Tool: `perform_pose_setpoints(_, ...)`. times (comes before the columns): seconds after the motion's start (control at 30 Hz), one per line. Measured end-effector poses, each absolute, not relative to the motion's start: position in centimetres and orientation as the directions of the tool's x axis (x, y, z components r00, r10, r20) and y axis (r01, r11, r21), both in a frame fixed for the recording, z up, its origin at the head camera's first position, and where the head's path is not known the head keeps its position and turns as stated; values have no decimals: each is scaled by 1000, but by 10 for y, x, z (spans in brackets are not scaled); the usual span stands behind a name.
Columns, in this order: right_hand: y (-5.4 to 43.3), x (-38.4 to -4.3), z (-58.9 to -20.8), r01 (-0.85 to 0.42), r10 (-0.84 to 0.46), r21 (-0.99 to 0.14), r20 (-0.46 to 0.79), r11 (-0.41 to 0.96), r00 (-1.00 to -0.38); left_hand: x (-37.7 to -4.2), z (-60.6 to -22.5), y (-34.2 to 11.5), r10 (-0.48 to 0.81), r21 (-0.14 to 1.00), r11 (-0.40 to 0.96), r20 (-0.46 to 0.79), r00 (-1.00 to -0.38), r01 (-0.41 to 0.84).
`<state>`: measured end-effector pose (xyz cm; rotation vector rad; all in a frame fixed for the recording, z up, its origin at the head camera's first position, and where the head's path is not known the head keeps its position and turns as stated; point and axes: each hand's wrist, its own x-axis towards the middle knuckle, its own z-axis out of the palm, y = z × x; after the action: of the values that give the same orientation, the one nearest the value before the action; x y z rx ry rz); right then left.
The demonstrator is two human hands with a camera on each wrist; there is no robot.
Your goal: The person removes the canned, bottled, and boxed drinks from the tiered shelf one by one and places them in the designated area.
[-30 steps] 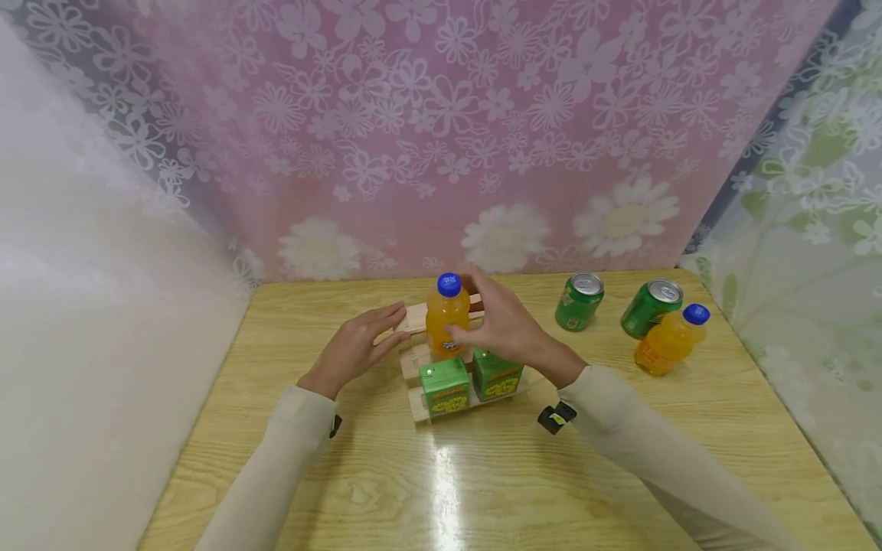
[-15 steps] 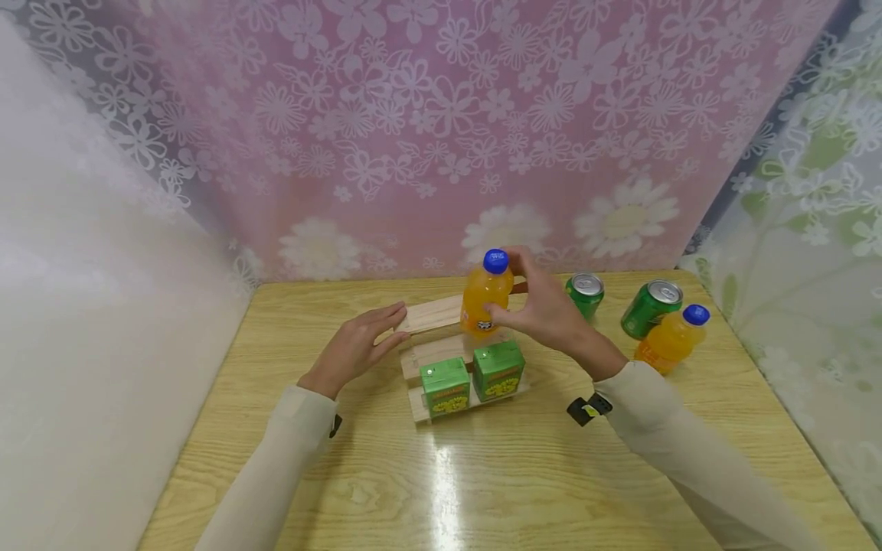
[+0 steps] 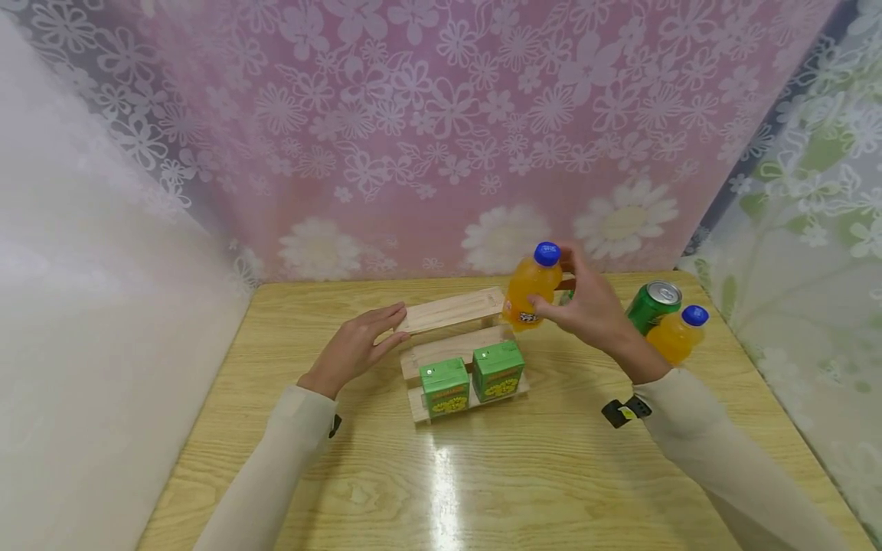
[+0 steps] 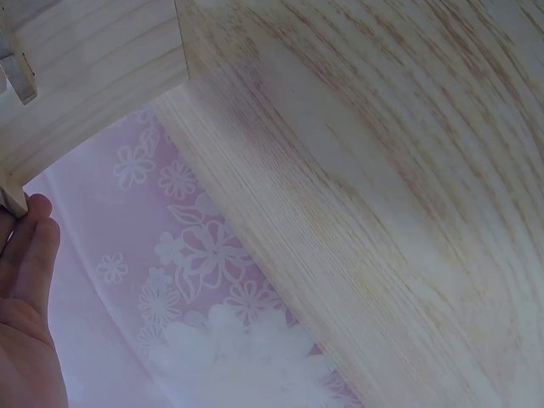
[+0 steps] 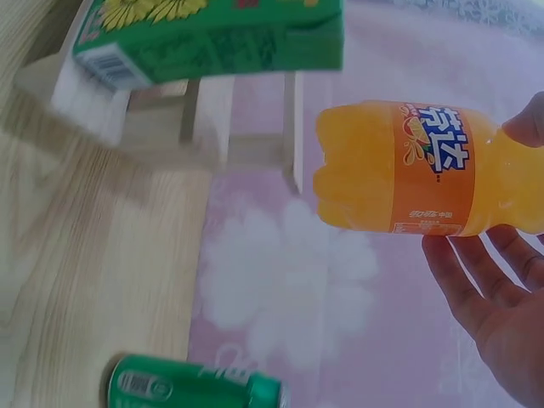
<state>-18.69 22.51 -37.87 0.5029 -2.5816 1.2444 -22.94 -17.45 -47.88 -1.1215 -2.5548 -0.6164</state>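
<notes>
Orange bottle: in the right hand, thumb and fingers curled round its upper half, cap up, slight tilt. Nearest the right fingers: green can, mostly hidden by that hand in the head view. Left of the right fingers: stepped wooden rack, top step's right end just beside the bottle base, gap visible in the right wrist view. Below-left of them: 2 green boxes () on the rack's lowest step, apart. Well right of them: 2nd can and 2nd bottle, close together. Far left: left hand, fingers nearly straight, tips touching the top step's left end. Behind both hands' fingers: floral curtain.
</notes>
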Motion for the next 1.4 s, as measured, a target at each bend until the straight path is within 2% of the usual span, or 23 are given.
perform_pose_setpoints(0.53,276,-174,-410,-312,-72,-691,354,651,-933,-230,-480,-175,621,285,611,407,-670,739)
perform_pose_setpoints(0.9,301,-167,-435,-220,8,-726,296,652,-955,-231,-481,-175,626,260,595,444,-641,761)
perform_pose_setpoints(1.4,317,-168,-462,-89,72,-679,205,729,-976,-231,-482,-174,620,254,606,443,-648,753)
